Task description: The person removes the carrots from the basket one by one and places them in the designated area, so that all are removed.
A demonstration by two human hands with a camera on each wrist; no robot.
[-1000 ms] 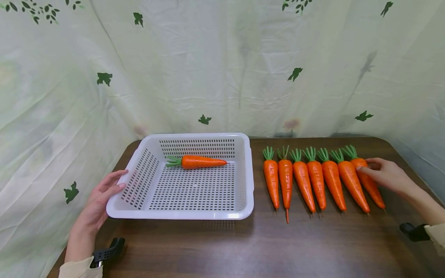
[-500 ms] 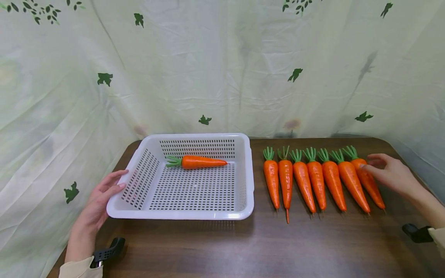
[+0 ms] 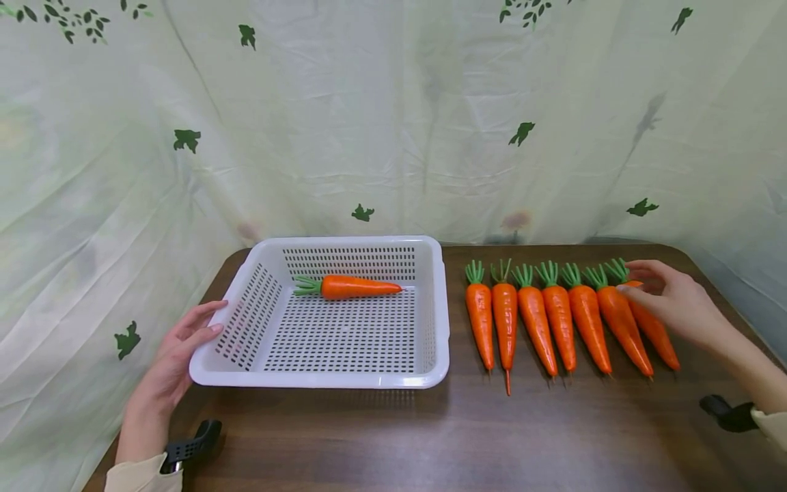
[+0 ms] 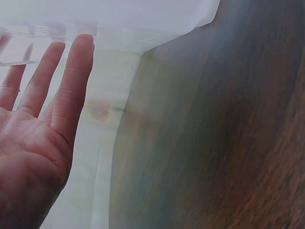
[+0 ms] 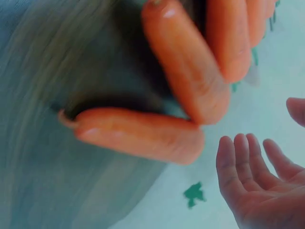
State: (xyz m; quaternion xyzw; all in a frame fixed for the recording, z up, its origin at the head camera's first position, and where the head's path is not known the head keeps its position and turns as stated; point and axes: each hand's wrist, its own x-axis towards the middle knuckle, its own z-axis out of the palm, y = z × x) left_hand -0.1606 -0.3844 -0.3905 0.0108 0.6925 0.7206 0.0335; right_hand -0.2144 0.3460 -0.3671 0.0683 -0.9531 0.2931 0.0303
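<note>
My left hand [image 3: 167,362] holds the left rim of a white perforated plastic basket [image 3: 318,380], thumb over the edge. In the left wrist view its fingers [image 4: 78,86] stretch up to the basket's outer side. One orange carrot [image 3: 353,287] with a green top lies sideways in the basket. My right hand [image 3: 685,304] is over the upper part of the rightmost carrot [image 3: 658,335], partly covering it. In the right wrist view that hand [image 5: 267,191] appears apart from the carrots, with loosely bent fingers and nothing between them.
Several more carrots [image 3: 559,328] lie side by side on the brown wooden table [image 3: 492,444], right of the basket, green tops toward the back. A pale curtain [image 3: 381,137] with leaf prints hangs behind the table and along its left side.
My right hand first drew slightly back from the rightmost carrot, then moved left and up toward its green top. The left hand, basket and carrots have stayed in place.
</note>
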